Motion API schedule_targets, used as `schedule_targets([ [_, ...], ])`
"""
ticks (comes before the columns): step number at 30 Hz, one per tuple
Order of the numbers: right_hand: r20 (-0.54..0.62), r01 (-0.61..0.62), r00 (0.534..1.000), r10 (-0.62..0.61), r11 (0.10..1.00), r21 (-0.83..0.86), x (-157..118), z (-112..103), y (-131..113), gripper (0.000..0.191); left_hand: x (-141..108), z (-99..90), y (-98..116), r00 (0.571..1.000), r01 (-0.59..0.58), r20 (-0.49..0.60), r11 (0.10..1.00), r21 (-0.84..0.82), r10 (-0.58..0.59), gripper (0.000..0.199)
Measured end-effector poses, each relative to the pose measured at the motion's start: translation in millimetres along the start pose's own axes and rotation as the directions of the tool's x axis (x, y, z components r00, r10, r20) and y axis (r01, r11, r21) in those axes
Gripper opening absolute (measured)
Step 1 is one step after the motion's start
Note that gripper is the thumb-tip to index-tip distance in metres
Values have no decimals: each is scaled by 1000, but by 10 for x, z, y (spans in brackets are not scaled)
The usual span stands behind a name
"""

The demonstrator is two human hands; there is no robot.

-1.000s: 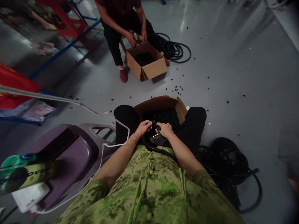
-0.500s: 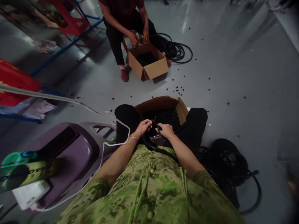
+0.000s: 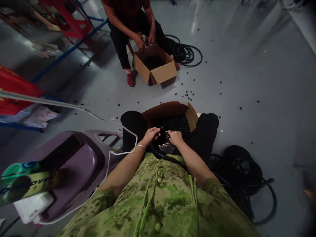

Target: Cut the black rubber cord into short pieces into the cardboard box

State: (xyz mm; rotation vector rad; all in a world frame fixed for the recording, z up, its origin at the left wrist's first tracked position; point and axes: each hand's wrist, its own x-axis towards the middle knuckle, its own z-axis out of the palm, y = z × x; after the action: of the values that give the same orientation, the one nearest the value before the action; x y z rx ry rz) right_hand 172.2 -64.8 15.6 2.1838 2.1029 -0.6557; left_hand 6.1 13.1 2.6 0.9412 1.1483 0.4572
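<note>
My left hand [image 3: 152, 134] is closed, pinching the end of a black ribbed hose [image 3: 160, 154] that curves down across my lap. My right hand [image 3: 175, 138] is closed around what look like black-handled scissors [image 3: 169, 137], their blades by the hose end and hard to make out in the dark. Both hands are close together over the near side of an open cardboard box [image 3: 166, 108] between my knees. Many small black cut pieces [image 3: 176, 124] lie in it. More black hose [image 3: 238, 164] lies coiled on the floor to my right.
A purple plastic stool [image 3: 84, 174] on my left bears a phone [image 3: 61, 151], a bottle and a white charger [image 3: 33, 205] with a white cable [image 3: 108, 164]. Across from me a seated person works over another cardboard box [image 3: 164, 74]. Black bits [image 3: 189, 95] dot the grey floor.
The scissors' handle loop by my right hand looks wider than before. Both hands stay nearly in place, and the view has shifted slightly.
</note>
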Motion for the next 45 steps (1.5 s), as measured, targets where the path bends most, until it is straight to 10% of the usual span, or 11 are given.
schedule_targets([
  [5, -41, 8, 999, -7, 1000, 21, -5, 8, 7, 32, -20, -2, 11, 997, 75, 9, 996, -48, -75, 44],
  [21, -49, 5, 999, 6, 978, 207, 33, 28, -16, 39, -15, -31, 8, 975, -210, -40, 966, 153, 218, 48],
  [28, -51, 1, 999, 8, 982, 188, 21, -3, -15, 43, -19, -2, -46, 981, -173, 129, 948, 267, 142, 48],
  [45, -33, 50, 998, -49, 998, 35, -56, -136, 50, 36, 18, -46, -67, 988, -79, 141, 985, 153, 58, 43],
])
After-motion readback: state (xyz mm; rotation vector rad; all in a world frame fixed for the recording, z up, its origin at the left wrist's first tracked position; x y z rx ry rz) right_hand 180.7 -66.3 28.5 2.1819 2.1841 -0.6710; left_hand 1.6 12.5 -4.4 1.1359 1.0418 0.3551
